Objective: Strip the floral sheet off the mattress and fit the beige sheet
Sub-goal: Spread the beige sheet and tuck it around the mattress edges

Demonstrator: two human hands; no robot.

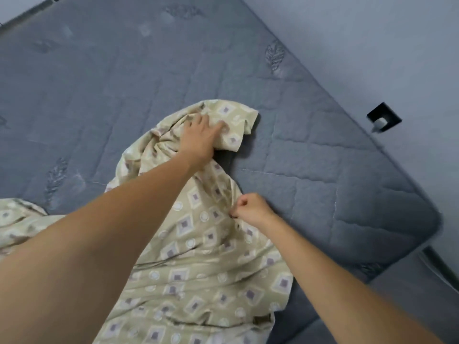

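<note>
My left hand (198, 135) seemingly grips the bunched beige sheet (198, 256) on the grey mattress (323, 170); my right hand (250, 208) pinches its fold.

You see the beige sheet (198, 264), printed with small squares and circles, lying rumpled on the bare blue-grey quilted mattress (323, 175). It spreads from 6 o'clock up to a bunched corner near the centre; another fold lies at 8 o'clock.
</note>
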